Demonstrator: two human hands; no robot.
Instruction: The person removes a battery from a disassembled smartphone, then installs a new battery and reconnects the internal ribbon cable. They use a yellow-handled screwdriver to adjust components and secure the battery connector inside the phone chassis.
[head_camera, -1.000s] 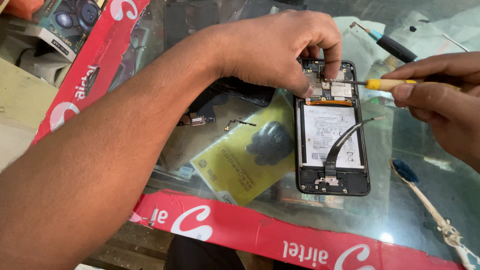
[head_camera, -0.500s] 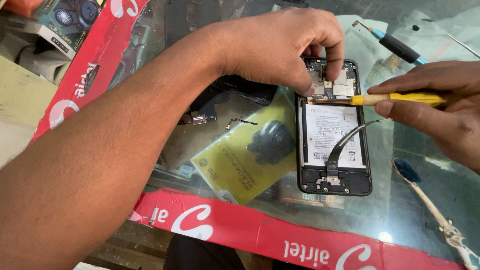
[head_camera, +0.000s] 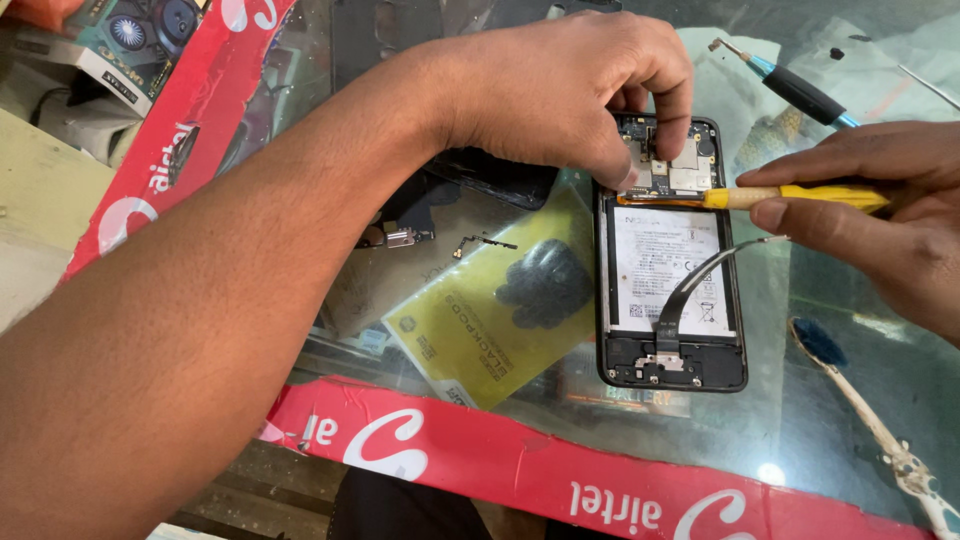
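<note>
Left hand: our left hand (head_camera: 570, 95) is curled over the top end of the opened phone (head_camera: 672, 250), fingertips pinching at the circuit board (head_camera: 672, 172).
Right hand: our right hand (head_camera: 880, 215) is closed round a yellow-handled tool (head_camera: 800, 196), its tip laid across the phone just above the battery (head_camera: 668, 268).
Phone: we see it lying back-open on the glass counter (head_camera: 820, 420), a grey flex cable (head_camera: 700, 285) arching over the battery.
Nearby: a yellow packet (head_camera: 470, 320) lies just left of the phone; a brush (head_camera: 860, 400) lies to its right.
</note>
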